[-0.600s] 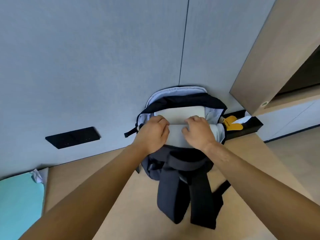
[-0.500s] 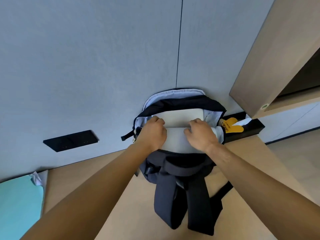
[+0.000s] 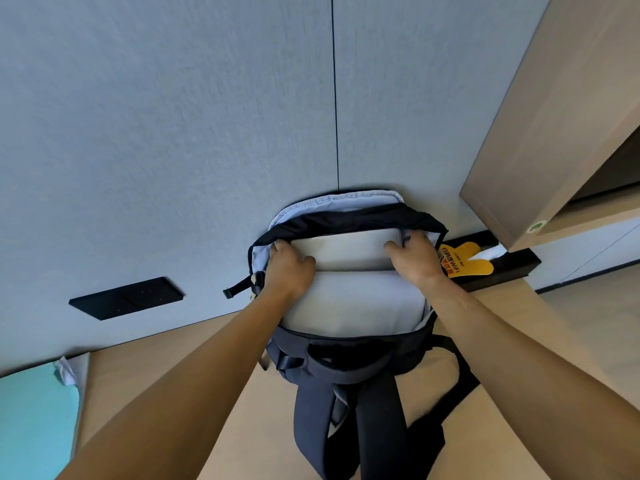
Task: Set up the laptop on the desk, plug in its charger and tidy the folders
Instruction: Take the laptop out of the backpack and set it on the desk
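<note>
A dark navy backpack (image 3: 349, 362) stands on the wooden desk (image 3: 166, 375) against the grey wall, its top zipped open. The upper edge of a silver laptop (image 3: 346, 249) shows inside, behind a pale padded sleeve panel (image 3: 349, 303). My left hand (image 3: 289, 268) grips the laptop's left end and my right hand (image 3: 415, 258) grips its right end, fingers curled over the top edge. The rest of the laptop is hidden in the bag. A teal folder (image 3: 34, 420) lies at the desk's far left.
A black socket panel (image 3: 126, 298) is set in the wall left of the bag. A black tray (image 3: 509, 268) with a yellow sign (image 3: 462, 261) sits behind the bag on the right. A wooden cabinet (image 3: 554, 133) overhangs the right side. The backpack straps hang toward me.
Both hands have slid apart from the middle of the bag opening to the laptop's two ends. More of the pale sleeve panel and the laptop edge now shows.
</note>
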